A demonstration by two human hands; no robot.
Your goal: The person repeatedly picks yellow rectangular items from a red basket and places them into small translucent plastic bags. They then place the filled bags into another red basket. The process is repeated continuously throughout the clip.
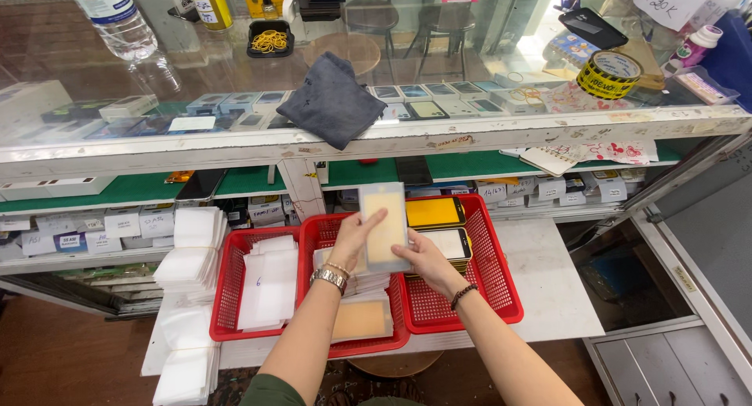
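Glass counter (pixel 439 136) filled the upper view, with a grey cloth (pixel 331 99) draped over its near edge and a yellow tape roll (pixel 609 74) towards its right end. Below it I saw a white pull-out shelf (pixel 558 285) carrying three red baskets (pixel 493 292) side by side.

I held a clear sleeve with a pale yellow-tan insert (pixel 384 226) above the middle basket, near its far edge. It was a flat, rounded rectangle, lighter around its border. Its long axis ran away from me, the top end towards the counter, tilted slightly right.

My left hand (pixel 354 238) pinched its left edge, thumb across the front with fingers behind. My right hand (pixel 417 257) gripped the lower right corner, fingers curled under it.

White packets (pixel 268 285) lay in the left basket, and black-framed screen protectors (pixel 435 212) lay in the right basket's far end. More white packets were stacked (pixel 192 249) at the shelf's left edge.
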